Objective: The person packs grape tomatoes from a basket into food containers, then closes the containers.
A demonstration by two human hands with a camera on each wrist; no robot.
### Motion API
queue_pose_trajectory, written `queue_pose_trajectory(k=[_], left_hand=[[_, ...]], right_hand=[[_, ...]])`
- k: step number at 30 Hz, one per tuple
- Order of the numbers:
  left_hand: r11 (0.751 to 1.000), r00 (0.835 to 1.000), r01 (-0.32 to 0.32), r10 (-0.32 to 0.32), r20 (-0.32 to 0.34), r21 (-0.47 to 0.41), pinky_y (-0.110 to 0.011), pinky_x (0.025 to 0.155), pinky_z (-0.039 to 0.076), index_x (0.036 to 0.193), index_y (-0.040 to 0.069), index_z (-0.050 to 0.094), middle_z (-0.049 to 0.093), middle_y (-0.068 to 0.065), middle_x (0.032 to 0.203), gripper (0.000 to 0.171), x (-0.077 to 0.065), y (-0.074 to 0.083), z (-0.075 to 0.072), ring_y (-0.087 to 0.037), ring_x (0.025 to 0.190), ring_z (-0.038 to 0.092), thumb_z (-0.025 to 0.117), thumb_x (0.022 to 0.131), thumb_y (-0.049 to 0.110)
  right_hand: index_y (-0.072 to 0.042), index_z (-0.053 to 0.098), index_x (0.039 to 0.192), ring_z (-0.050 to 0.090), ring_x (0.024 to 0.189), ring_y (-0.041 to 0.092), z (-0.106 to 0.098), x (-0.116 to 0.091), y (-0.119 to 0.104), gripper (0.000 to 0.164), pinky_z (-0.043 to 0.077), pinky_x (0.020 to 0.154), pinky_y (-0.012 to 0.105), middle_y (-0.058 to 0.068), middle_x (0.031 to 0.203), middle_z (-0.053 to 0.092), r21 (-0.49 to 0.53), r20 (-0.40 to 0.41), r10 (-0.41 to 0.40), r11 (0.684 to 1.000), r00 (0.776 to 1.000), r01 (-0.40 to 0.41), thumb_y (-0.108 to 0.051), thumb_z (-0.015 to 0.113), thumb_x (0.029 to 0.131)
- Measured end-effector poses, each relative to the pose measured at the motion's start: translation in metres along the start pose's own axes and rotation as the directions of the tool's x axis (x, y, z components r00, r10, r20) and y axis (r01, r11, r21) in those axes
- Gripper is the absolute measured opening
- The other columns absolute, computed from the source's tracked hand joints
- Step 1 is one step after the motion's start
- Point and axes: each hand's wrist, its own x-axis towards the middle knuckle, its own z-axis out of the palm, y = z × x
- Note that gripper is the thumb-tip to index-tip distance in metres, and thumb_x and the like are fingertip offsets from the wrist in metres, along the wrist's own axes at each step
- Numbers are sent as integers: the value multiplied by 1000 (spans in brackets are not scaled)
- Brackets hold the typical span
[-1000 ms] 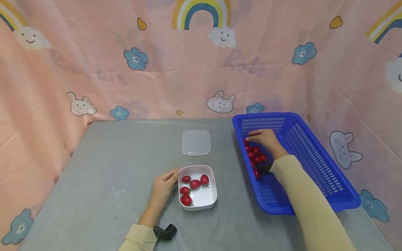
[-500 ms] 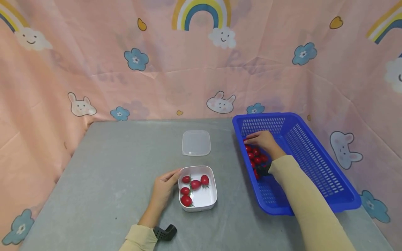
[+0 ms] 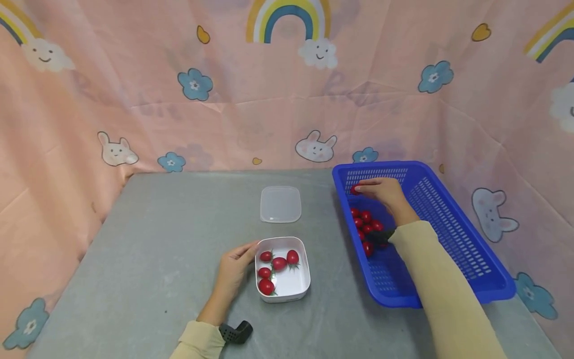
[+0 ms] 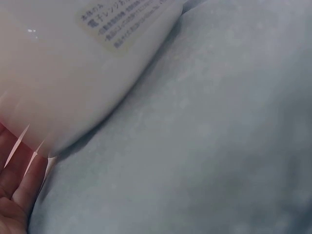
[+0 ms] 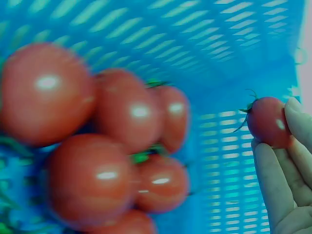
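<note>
In the head view my right hand (image 3: 382,193) is raised inside the blue basket (image 3: 372,279), near its back left. Its thumb and fingers pinch one cherry tomato (image 5: 269,122), whose green stem shows in the right wrist view. Below and in front of the hand lies a cluster of several other cherry tomatoes (image 3: 366,216). My left hand (image 3: 232,268) touches the left side of a square white container (image 3: 287,298), its fingers (image 4: 30,178) fairly straight against the outer wall in the left wrist view. Several tomatoes (image 3: 279,264) with green stems lie inside the container.
A translucent square lid (image 3: 280,204) lies flat on the grey table (image 3: 175,234), behind the white container. The basket stands at the table's right side, with a patterned pink curtain (image 3: 224,119) behind and along both sides.
My right hand has lifted a cherry tomato from the left end of the cluster and moved slightly back with it. The left hand and the container have stayed in place.
</note>
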Motion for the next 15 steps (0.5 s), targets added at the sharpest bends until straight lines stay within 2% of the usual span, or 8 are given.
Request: queue_pose_trajectory(k=[5, 10, 15], left_hand=[[1000, 1000, -5, 5, 9, 4, -18, 82, 55, 111, -3, 73, 73, -18, 114, 29, 0, 0, 0, -1, 90, 67, 70, 93, 18], [1000, 1000, -3, 2, 15, 23, -18, 83, 54, 112, -1, 74, 73, -16, 116, 30, 0, 0, -1, -1, 92, 67, 69, 93, 22], [1000, 1000, -3, 2, 11, 27, -18, 83, 54, 112, -1, 74, 73, -16, 116, 30, 1, 1, -1, -1, 92, 68, 70, 93, 22]], right_hand=[[-5, 55, 141, 55, 133, 28, -9, -6, -9, 67, 36, 117, 44, 12, 141, 59, 36, -30, -25, 999, 999, 26, -45, 71, 90], [-8, 51, 145, 49, 137, 29, -12, -17, -24, 73, 30, 120, 46, 17, 149, 50, 81, -39, -29, 996, 999, 32, -49, 70, 89], [-7, 50, 145, 48, 139, 28, -9, -27, -39, 72, 34, 118, 43, 15, 150, 50, 104, -18, -61, 993, 998, 62, -48, 70, 88]])
